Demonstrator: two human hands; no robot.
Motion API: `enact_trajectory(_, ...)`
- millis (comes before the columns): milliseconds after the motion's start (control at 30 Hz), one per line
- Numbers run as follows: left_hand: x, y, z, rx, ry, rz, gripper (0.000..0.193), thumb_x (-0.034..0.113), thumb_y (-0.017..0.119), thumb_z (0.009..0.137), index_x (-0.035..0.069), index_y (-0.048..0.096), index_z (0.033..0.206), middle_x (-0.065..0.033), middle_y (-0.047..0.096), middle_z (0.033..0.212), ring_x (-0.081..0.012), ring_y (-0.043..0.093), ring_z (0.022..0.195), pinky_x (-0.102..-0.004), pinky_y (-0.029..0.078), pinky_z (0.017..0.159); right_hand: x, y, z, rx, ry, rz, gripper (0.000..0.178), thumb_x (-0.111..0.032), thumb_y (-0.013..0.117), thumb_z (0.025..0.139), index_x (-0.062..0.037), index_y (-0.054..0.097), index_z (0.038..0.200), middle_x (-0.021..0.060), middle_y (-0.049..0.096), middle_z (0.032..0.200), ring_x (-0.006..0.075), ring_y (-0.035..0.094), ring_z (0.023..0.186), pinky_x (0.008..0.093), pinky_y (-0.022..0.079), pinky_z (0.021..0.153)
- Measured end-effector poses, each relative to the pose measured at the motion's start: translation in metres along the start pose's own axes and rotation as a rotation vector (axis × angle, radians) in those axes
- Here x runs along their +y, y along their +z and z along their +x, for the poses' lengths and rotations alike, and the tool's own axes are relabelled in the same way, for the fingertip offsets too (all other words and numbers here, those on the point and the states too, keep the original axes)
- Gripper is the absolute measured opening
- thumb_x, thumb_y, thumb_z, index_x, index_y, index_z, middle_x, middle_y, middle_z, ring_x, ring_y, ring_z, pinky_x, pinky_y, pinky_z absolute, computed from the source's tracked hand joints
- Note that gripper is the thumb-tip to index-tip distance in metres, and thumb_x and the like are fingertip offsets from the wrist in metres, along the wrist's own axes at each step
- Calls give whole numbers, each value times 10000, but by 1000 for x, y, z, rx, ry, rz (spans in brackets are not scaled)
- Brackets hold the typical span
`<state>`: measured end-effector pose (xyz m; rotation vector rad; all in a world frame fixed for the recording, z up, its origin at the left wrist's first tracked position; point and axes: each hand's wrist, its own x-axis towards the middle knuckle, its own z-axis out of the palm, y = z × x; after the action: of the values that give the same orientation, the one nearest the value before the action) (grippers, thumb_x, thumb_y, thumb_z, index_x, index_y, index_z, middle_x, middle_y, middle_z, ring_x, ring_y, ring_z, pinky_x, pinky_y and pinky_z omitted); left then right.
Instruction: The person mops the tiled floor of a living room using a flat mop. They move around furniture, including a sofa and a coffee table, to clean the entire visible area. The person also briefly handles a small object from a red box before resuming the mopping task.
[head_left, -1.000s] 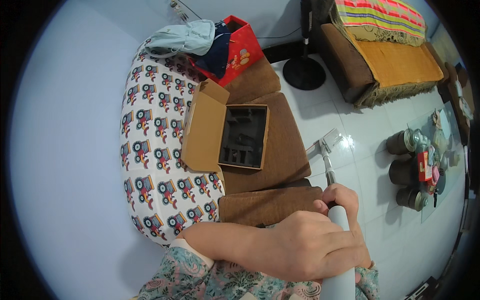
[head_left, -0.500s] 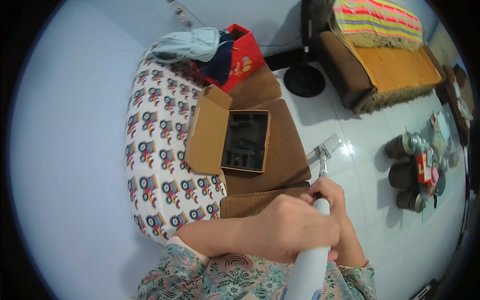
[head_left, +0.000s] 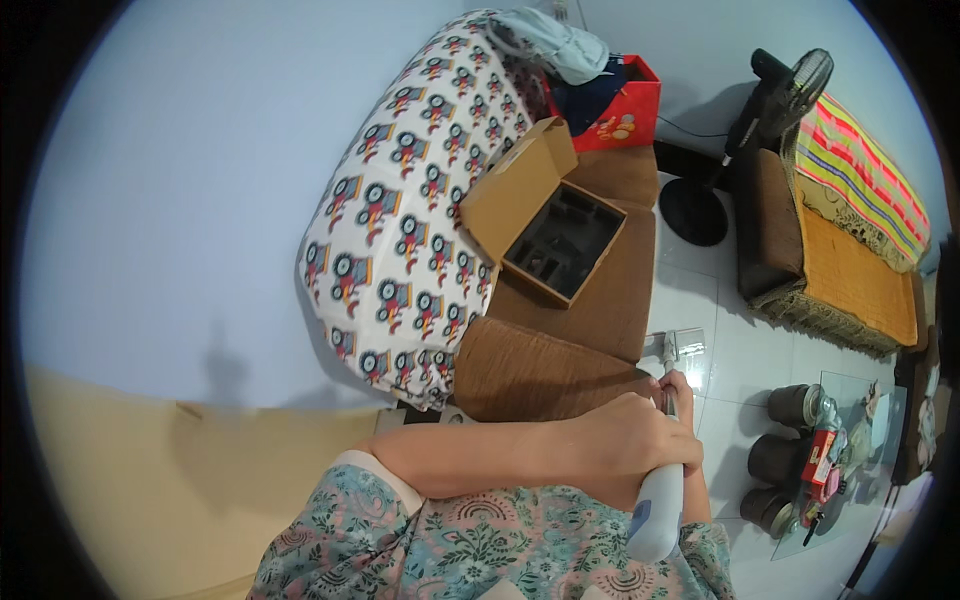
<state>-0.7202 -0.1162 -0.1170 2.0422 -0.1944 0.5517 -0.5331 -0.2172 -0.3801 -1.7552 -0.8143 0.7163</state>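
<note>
A long pole-shaped floor cleaner with a thick white handle (head_left: 660, 515) slopes away from my body. My left hand (head_left: 635, 435) is wrapped round the upper part of this handle, with the left forearm crossing in front of my chest. Farther down the pole, my right hand (head_left: 677, 388) is closed round the shaft, partly hidden behind the left hand. At the far end a flat, pale, see-through-looking head (head_left: 684, 346) rests on the tiled floor, beside the brown sofa seat (head_left: 560, 370).
An open cardboard box (head_left: 565, 240) with a black fitted insert lies on the sofa. Behind it stand a red bag (head_left: 630, 115) and light blue cloth (head_left: 555, 45). Farther right are a black pedestal fan (head_left: 693, 212), an orange-covered sofa (head_left: 860, 285), brown stools (head_left: 778, 460) and a glass table (head_left: 850, 390).
My view has swung, so the sofa, box and fan sit differently in the picture. Both hands keep their hold on the pole, whose handle now stands more upright in view.
</note>
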Motion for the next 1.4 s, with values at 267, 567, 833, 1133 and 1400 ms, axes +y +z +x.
enact_trajectory(267,60,33,-93,41,-10,-45,239,105,699,543,88,579,749,-56,614,689,-258,616,645,-348,476,569,-43,20,-119,-48,280,136,167,-91,469,810,-27,501,659,-1,453,655,83,411,629,242,346,567)
enact_trajectory(567,153,75,-253,171,-114,-121,219,143,724,572,81,590,734,-81,623,663,-284,609,635,-370,474,573,-6,75,-295,-205,123,57,111,-111,564,745,-21,540,806,54,543,752,133,509,713,266,416,670)
enact_trajectory(833,222,90,-331,116,-272,-92,196,189,703,617,97,590,748,-71,630,698,-278,613,681,-374,468,574,-41,95,-393,-341,-14,-442,181,-121,589,724,-16,544,864,79,573,800,164,544,753,277,432,719)
enact_trajectory(1133,273,94,-403,625,-402,-196,77,119,642,712,104,606,778,-48,628,754,-184,605,681,-291,460,606,28,137,-382,-654,-263,-324,227,-11,648,664,-22,576,878,151,609,852,321,588,820,368,474,712)
enact_trajectory(1400,421,108,-484,1349,-121,323,223,3,663,578,72,506,722,-45,557,570,-167,578,479,-246,396,439,-143,255,-473,-1324,-477,-304,221,-87,660,698,-53,570,897,142,588,851,333,571,812,380,462,687)
